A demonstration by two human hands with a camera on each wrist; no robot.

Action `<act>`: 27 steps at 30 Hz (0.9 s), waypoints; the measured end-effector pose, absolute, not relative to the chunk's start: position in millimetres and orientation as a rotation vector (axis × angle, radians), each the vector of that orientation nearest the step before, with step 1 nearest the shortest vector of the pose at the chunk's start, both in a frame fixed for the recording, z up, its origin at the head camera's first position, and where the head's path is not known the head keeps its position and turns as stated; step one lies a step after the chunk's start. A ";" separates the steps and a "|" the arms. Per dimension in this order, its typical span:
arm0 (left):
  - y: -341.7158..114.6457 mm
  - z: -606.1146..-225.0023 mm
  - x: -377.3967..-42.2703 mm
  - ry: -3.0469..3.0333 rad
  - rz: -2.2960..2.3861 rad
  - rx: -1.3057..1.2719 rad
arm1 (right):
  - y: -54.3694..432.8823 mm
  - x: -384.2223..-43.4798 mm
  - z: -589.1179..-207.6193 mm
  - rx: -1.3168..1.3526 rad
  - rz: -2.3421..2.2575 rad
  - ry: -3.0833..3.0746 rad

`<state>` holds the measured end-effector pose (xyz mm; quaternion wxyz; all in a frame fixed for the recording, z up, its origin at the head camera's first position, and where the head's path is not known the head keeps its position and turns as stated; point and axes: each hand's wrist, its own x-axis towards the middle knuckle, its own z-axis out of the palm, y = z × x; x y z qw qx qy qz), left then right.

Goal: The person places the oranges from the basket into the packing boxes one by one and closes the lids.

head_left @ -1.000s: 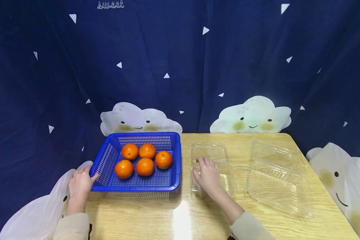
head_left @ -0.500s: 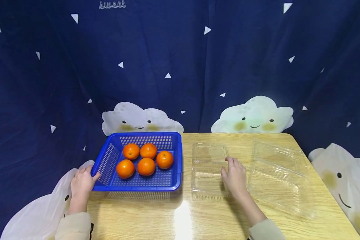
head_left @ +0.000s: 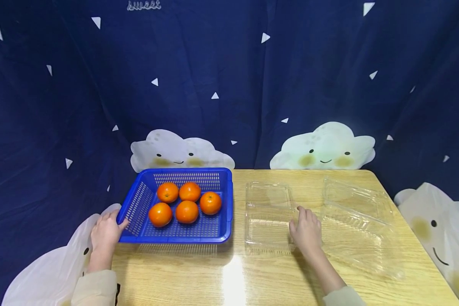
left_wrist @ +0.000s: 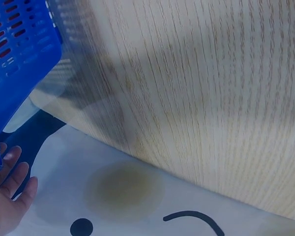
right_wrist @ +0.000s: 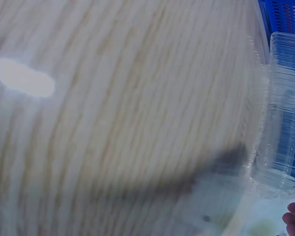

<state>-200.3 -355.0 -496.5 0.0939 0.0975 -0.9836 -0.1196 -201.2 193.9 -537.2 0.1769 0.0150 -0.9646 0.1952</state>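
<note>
Our left hand point(head_left: 106, 229) grips the left rim of a blue plastic basket point(head_left: 176, 240), thumb over the edge, with five oranges point(head_left: 187, 212) clustered inside. Our right hand point(head_left: 307, 231), fingers loosely bent and parted from the thumb, is at the right end of an opened clear clamshell point(head_left: 269, 227), though we cannot tell whether it touches; a second opened clamshell point(head_left: 355, 233) lies farther right on the wooden table point(head_left: 176, 276).
</note>
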 end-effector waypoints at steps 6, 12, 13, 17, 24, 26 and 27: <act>-355.5 -496.8 -201.0 -2.911 -0.353 0.275 | 194.2 -199.9 -541.6 0.001 0.476 -2.777; -355.9 -497.3 -201.1 -2.915 -0.351 0.280 | 194.3 -198.3 -545.1 -0.024 0.447 -2.816; -355.9 -497.4 -201.1 -2.917 -0.353 0.284 | 194.6 -198.3 -546.0 -0.028 0.442 -2.821; -356.0 -497.6 -201.1 -2.931 -0.361 0.296 | 195.3 -197.9 -549.3 -0.032 0.426 -2.831; -356.1 -497.2 -201.4 -2.942 -0.356 0.305 | 196.8 -198.3 -553.8 -0.013 0.445 -2.823; -356.1 -497.3 -201.5 -2.944 -0.353 0.308 | 196.8 -198.5 -555.1 -0.016 0.452 -2.825; -356.1 -497.4 -201.4 -2.945 -0.353 0.310 | 196.7 -198.5 -555.5 -0.020 0.454 -2.828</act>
